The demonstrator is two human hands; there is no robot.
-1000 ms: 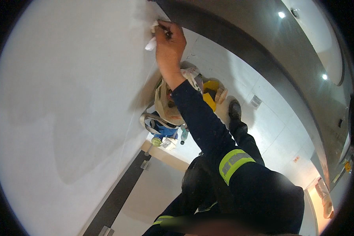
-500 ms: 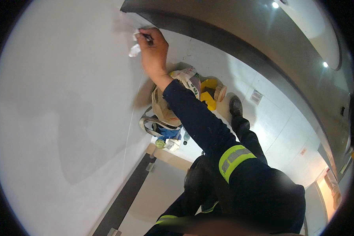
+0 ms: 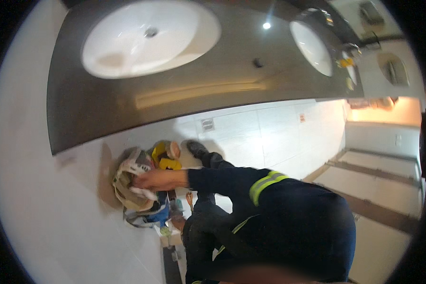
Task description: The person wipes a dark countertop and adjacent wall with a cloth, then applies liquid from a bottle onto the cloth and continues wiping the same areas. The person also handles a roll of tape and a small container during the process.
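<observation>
One right hand (image 3: 155,180), left of centre and below mid-height in the frame, reaches over the mouth of a beige carrier bag (image 3: 123,195). Its fingers look drawn together on a crumpled white cloth (image 3: 146,193), which shows along their lower edge; blur hides the separate fingertips, and whether they touch the bag cannot be told. The left hand cannot be made out with certainty among the dark clothing at lower centre. A blue bag (image 3: 160,214) sits against the beige one's lower side, while a yellow object (image 3: 169,164) lies just beside its upper right, near a black shoe (image 3: 195,148). Across the upper frame runs a dark worktop (image 3: 123,102) with two oval white basins (image 3: 128,59).
</observation>
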